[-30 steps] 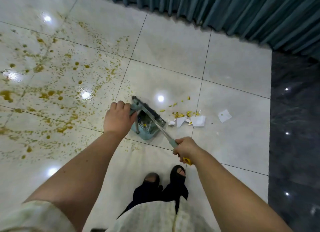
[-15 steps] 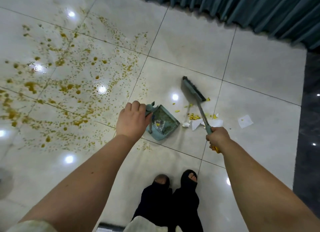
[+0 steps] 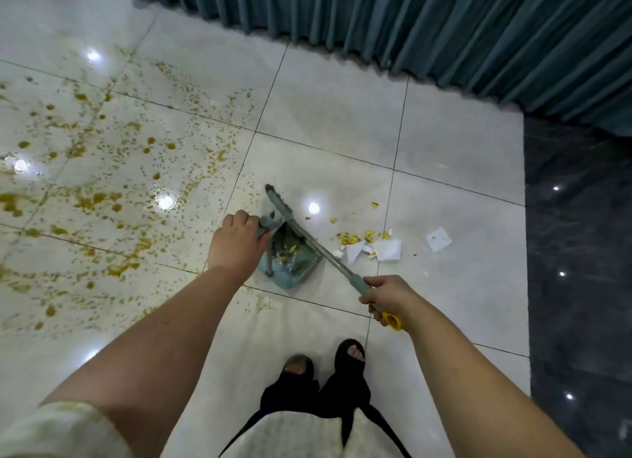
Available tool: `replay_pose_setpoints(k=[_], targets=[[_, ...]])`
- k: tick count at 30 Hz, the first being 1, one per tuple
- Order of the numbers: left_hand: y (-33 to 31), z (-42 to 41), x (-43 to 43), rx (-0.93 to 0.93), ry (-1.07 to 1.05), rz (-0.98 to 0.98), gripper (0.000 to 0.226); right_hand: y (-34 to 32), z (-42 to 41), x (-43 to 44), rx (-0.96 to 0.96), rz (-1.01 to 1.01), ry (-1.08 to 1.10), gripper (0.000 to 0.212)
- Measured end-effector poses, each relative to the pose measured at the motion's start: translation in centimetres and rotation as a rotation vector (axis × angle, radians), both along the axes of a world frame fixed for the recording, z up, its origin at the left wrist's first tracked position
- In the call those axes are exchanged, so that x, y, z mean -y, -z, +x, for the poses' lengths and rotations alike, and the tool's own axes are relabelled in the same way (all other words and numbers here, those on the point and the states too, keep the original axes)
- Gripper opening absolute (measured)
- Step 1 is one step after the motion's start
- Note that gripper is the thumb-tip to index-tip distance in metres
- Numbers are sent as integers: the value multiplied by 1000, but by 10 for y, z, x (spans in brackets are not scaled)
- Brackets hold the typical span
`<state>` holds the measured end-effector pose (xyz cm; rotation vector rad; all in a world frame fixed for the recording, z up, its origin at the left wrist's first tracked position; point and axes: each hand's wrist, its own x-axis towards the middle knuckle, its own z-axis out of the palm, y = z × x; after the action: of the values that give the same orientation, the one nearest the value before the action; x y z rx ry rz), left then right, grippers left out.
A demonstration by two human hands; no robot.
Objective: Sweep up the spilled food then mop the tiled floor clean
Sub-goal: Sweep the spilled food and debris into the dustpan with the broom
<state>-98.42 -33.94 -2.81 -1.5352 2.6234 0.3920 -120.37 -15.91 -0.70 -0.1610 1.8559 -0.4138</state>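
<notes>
My left hand (image 3: 236, 244) grips the handle of a pale green dustpan (image 3: 290, 268) standing on the tiled floor (image 3: 325, 122), with some scraps inside it. My right hand (image 3: 384, 295) grips the handle of a small broom (image 3: 307, 233), near its yellow end cap. The broom's shaft crosses over the pan's mouth and its brush head lies at the pan's far left. Yellow food bits (image 3: 355, 237) and torn white paper (image 3: 386, 250) lie just right of the pan. A wide yellow-brown food splatter (image 3: 102, 170) covers the tiles to the left.
A pleated teal curtain (image 3: 444, 30) hangs along the far side. A dark polished floor strip (image 3: 578, 269) runs down the right. Another paper scrap (image 3: 438, 239) lies further right. My feet in dark sandals (image 3: 325, 362) stand just behind the pan.
The broom head has swung left from beyond the scraps back over the dustpan's mouth. My left hand has kept its hold on the pan.
</notes>
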Motion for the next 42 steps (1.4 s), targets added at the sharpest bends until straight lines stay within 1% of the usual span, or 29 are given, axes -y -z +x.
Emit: replay_pose_setpoints(k=[5, 7, 10, 15, 17, 19, 21, 24, 26, 29, 33, 35, 38, 40, 42], targets=[[-5, -14, 1, 2, -2, 9, 42, -2, -20, -7, -41, -77, 201, 49], [-7, -26, 7, -9, 1, 10, 41, 2, -38, -7, -37, -95, 301, 48], [-7, -47, 19, 0, 18, -1, 41, 6, -71, 0, -25, -122, 429, 40], [-2, -66, 16, -9, -15, -2, 41, 18, -113, 21, 60, -173, 562, 19], [1, -67, 10, -28, -30, -24, 40, 29, -120, 33, 99, -187, 593, 17], [4, -64, 11, -30, -43, -48, 38, 42, -120, 42, 115, -187, 595, 19], [7, -60, 16, -26, -47, -80, 37, 54, -115, 47, 135, -154, 590, 21], [11, -57, 20, -39, -37, -120, 35, 62, -98, 45, 197, -78, 608, 15], [12, -57, 21, -41, -33, -107, 35, 62, -82, 37, 216, -38, 614, 11], [12, -56, 24, -50, -44, -62, 37, 61, -60, 28, 284, -16, 701, 9], [8, -51, 32, -132, -62, 62, 37, 51, -29, 30, 405, -9, 861, 20], [7, -45, 34, -196, -61, 140, 35, 45, -2, 26, 428, -10, 924, 21], [5, -32, 34, -252, -38, 189, 32, 36, 38, 14, 438, 13, 956, 22], [3, -25, 33, -202, -3, 212, 33, 24, 49, 9, 444, -22, 992, 18], [-1, -23, 33, -96, 64, 184, 40, 5, 50, 5, 426, -92, 1015, 12]])
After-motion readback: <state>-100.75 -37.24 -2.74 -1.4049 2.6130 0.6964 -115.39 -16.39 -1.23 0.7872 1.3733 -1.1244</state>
